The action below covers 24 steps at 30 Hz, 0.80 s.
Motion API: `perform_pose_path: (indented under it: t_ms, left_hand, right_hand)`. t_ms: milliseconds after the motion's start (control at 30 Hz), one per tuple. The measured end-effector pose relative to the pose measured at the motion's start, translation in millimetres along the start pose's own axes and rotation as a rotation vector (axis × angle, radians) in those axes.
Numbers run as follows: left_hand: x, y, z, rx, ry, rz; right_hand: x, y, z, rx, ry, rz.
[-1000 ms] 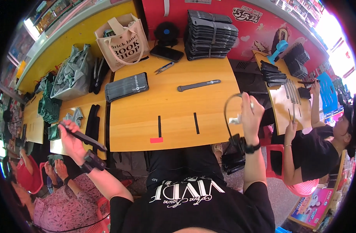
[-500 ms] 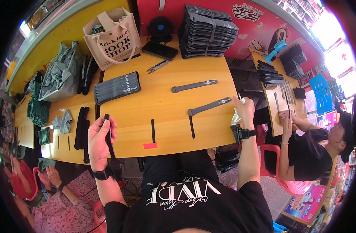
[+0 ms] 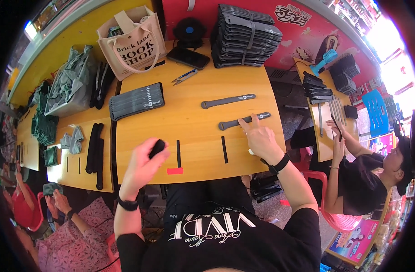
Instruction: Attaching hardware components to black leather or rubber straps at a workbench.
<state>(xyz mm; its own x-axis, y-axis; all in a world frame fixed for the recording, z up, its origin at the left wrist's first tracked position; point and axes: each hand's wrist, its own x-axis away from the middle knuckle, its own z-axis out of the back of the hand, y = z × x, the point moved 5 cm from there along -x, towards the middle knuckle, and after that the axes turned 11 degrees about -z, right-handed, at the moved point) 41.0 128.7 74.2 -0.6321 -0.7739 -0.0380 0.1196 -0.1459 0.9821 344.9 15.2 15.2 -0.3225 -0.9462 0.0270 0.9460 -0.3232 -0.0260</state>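
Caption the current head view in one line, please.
Right hand touching the nearer loose grey strap on a wooden table, left hand holding a black item.

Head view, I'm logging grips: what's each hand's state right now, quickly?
Left hand: closed on a black item, mostly hidden.
Right hand: open, fingers spread over the nearer gray strap.

1. A yellow wall (image 3: 87, 29) adjoins a red wall (image 3: 176, 9) bearing printed pictures.
2. Wooden tables stand at left (image 3: 87, 174), middle (image 3: 148, 131) and right (image 3: 325, 145).
3. A red chair (image 3: 325, 181) stands right, on grey speckled floor (image 3: 273, 209).
4. Bright white light (image 3: 388, 31) glares at upper right.
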Motion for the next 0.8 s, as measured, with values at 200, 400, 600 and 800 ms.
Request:
perform_pose_path:
  t_ms: [200, 400, 600, 800]
  left_hand:
    - [-67, 27, -55, -0.777, -0.264, -0.435]
    - [-162, 3, -109, -1.042, -0.264, -0.181]
    - [-205, -31, -130, -1.034, -0.334, -0.101]
    - [-229, -27, -135, -1.037, -0.293, -0.117]
  right_hand:
    - [-22, -3, 3, 0.020, 0.003, -0.030]
    - [-32, -9, 3, 0.046, -0.062, -0.031]
    - [-33, -12, 6, -0.027, 0.017, 0.053]
    - [-57, -3, 2, -0.022, 0.030, 0.064]
